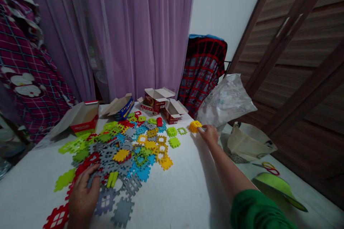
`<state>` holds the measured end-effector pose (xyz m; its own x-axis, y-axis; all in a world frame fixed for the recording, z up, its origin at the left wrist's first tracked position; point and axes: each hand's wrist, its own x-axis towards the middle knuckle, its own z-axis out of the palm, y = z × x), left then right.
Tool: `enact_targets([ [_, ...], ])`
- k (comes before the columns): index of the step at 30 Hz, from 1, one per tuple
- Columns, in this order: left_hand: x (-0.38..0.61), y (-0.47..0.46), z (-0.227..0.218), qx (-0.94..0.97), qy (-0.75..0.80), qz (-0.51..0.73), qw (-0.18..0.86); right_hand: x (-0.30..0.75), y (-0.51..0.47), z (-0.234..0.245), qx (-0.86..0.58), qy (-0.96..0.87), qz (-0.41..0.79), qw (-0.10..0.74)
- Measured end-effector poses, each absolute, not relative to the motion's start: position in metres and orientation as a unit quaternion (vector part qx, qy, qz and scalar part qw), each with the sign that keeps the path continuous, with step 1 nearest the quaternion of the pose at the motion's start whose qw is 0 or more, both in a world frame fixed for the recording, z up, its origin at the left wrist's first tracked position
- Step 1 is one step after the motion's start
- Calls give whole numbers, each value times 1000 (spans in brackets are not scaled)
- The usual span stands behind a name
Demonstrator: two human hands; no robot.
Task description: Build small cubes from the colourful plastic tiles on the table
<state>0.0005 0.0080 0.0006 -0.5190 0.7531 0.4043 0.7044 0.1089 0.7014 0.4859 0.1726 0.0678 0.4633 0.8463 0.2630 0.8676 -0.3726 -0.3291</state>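
Interlocking plastic toy tiles with notched edges lie in a wide pile on the white table. My right hand [211, 135] reaches to the table's right side, its fingers closed on the edge of a small stack of yellow tiles [195, 126]. At the near left, my left hand [84, 193] rests over red and grey tiles, thumb and fingers apart. Close to it are a grey window-shaped tile [105, 200], a red window-shaped tile [57, 218] and a pair of lime-green pieces [112, 179]. Several green tiles [174, 142] lie between the pile and the yellow stack.
Open cardboard boxes stand along the back: a red one [87, 116], a blue one [125, 109] and more red ones [173, 111]. Right of the table are a clear plastic bag [227, 98], a cream bag [247, 141], scissors [270, 168] and a green cap [276, 186].
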Motion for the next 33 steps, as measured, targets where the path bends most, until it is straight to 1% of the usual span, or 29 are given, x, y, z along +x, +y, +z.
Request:
enact_targets([
  [5, -4, 10, -5, 493, 746, 446, 32, 488, 180, 67, -824, -531, -17, 197],
  [14, -2, 7, 4, 502, 751, 426, 51, 487, 184, 68, -821, -540, -16, 183],
  [17, -1, 6, 5, 496, 751, 435, 32, 487, 183, 66, -821, -539, -16, 185],
  [24, -9, 7, 5, 511, 744, 425, 63, 489, 184, 61, -821, -536, -15, 198],
  [33, -2, 7, -1, 500, 745, 440, 23, 498, 186, 49, -831, -511, 12, 218],
])
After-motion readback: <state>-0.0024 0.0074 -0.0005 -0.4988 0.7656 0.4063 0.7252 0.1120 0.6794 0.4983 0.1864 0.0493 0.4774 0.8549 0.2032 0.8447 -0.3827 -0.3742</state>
